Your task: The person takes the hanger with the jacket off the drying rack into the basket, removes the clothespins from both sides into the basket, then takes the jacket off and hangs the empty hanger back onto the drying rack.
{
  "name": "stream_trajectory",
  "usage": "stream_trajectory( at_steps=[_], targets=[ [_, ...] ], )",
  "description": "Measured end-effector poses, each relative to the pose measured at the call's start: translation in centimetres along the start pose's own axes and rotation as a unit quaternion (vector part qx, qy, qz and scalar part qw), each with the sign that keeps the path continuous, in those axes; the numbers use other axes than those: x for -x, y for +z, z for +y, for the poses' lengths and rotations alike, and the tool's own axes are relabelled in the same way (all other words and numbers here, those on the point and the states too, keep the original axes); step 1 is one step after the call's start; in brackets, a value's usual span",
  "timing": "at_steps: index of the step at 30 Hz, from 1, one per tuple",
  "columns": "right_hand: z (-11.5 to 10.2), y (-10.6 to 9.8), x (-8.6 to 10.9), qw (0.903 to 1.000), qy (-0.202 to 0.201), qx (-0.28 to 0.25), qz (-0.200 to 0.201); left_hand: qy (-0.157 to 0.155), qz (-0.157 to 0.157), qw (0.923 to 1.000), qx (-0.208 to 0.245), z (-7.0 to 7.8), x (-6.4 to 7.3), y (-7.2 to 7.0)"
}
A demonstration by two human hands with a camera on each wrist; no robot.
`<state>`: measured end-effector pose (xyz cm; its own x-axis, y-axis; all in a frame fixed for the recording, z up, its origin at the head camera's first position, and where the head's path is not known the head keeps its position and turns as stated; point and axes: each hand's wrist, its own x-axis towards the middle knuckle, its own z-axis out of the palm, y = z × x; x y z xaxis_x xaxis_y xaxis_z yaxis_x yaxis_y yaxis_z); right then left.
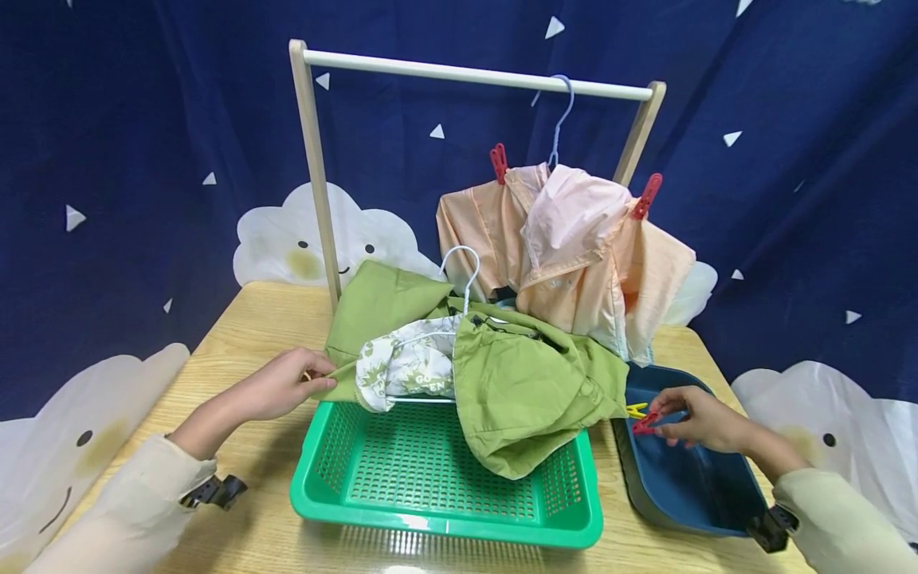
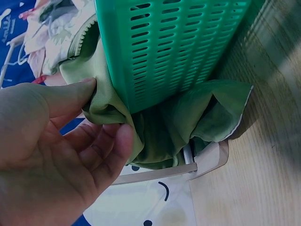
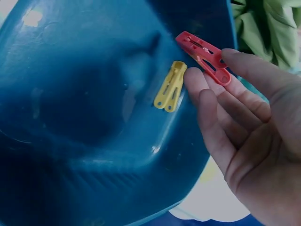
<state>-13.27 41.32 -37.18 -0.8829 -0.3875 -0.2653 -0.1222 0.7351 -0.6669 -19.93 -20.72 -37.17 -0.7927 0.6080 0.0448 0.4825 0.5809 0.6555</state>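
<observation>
A green jacket (image 1: 527, 383) with a white printed lining lies spread on a white hanger (image 1: 468, 295), over the back of a green basket (image 1: 445, 526). At its left sleeve, my left hand (image 1: 290, 385) pinches the green cloth (image 2: 101, 101) between thumb and fingers. My right hand (image 1: 699, 418) is above a dark blue bin (image 1: 706, 494) and pinches a red clothespin (image 3: 202, 54) by its handle end. Below it, in the bin, lies a yellow clothespin (image 3: 170, 87), near my fingertips in the right wrist view.
Behind stands a wooden rack with a white rod (image 1: 459, 73). A peach jacket (image 1: 566, 263) hangs from it on a light blue hanger (image 1: 559, 119), with red clothespins (image 1: 648, 196) at both shoulders. A wooden table (image 1: 251, 478) bears everything; a dark blue cloud-print curtain (image 1: 179, 143) hangs behind.
</observation>
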Motion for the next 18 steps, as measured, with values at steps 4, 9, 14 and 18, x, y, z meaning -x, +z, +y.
stream_trajectory(
  at_steps=[4, 9, 14, 18],
  targets=[
    [0.2, 0.4, -0.2, 0.9997, 0.021, 0.009, -0.011, -0.002, -0.003, 1.0, 0.001, 0.0, 0.0, 0.0],
    [0.8, 0.7, -0.3, 0.9983, 0.039, 0.034, -0.028, -0.007, -0.003, 1.0, 0.002, 0.0, 0.1, -0.1],
    [1.0, 1.1, -0.3, 0.9965, 0.051, 0.058, -0.034, -0.007, 0.001, 0.9999, -0.008, 0.3, 0.2, -0.1],
    [1.0, 1.3, -0.3, 0.9946, 0.063, 0.075, -0.035, -0.009, 0.011, 0.9997, -0.02, 0.4, 0.1, 0.0]
  ],
)
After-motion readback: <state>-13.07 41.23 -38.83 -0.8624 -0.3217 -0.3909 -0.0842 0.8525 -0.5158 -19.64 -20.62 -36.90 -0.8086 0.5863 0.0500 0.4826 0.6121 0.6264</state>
